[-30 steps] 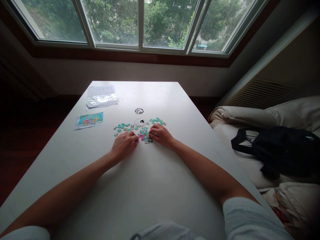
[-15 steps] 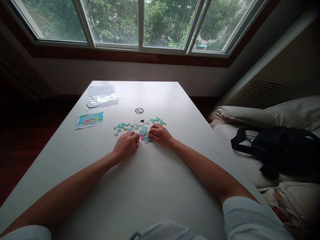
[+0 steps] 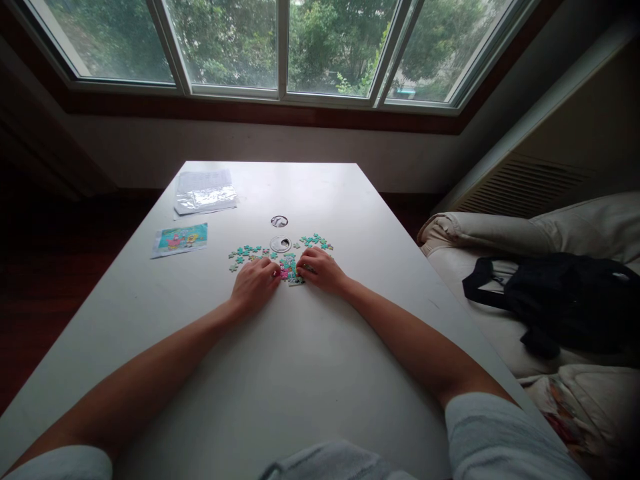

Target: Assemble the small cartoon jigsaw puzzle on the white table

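Observation:
A partly joined jigsaw puzzle in pink, teal and white lies flat on the white table. My left hand is closed at its left edge, fingertips pinched around a small pink-red jigsaw piece, mostly hidden by the fingers. On the opposite side my right hand rests with curled fingers gripping the puzzle's right edge. Loose teal jigsaw pieces are scattered beyond my left hand. Another group of loose pieces lies just past my right hand.
Two round discs with black-and-white designs lie beyond the puzzle. At left are a colourful cartoon picture sheet and a clear plastic packet over papers. A black bag rests on the pale sofa at right.
My left hand has moved slightly right, bringing the pink-red piece against the puzzle's left edge. My right hand stays nearly still at the right edge.

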The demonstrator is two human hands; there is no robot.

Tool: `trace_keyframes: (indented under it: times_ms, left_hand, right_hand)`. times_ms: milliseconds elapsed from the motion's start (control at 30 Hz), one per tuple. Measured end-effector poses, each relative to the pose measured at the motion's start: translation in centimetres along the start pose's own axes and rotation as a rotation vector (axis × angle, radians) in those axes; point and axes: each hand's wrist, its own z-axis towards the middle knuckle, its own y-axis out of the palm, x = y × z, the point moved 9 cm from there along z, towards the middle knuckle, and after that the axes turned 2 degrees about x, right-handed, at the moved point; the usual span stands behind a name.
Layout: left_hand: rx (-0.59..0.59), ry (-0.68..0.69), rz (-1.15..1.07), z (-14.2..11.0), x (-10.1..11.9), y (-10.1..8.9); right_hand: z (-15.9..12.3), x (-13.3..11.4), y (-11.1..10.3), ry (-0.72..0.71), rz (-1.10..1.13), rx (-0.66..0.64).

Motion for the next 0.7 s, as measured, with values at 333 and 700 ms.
trace_keyframes:
  times_ms: [333,700]
  left_hand:
    - [0.014,0.057,0.068,0.0,0.7,-0.5]
    - [-0.065,0.201,0.273,-1.7,4.3,-1.0]
  right_hand:
    - [-0.1,0.0,0.0,0.006,-0.005,-0.001]
    - [0.0,-0.1,-0.1,0.006,-0.009,-0.002]
